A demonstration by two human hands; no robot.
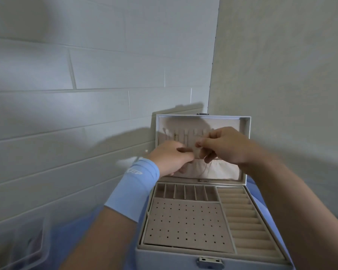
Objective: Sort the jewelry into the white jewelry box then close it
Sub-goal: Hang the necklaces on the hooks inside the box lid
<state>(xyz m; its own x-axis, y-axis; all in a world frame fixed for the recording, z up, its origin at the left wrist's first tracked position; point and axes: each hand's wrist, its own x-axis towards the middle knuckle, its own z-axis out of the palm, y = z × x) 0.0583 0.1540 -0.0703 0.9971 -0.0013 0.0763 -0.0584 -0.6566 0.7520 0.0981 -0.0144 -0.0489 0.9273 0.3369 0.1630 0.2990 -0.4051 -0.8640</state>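
The white jewelry box (pixel 170 256) stands open on a blue surface, its lid (pixel 246 149) upright against the wall corner. Its beige tray shows a perforated earring panel (pixel 185 225), small compartments and ring rolls. Both hands are raised in front of the lid's lining. My left hand (pixel 170 158) and my right hand (pixel 224 147) pinch a thin necklace chain (pixel 208 166) near the lid's hooks; the fine chain hangs down over the lid's pocket. The exact hook is hidden behind my fingers.
A clear plastic container (pixel 18 244) sits at the lower left on the blue cloth (pixel 66 240). White tiled wall lies behind and to the left, a plain wall on the right close to the box.
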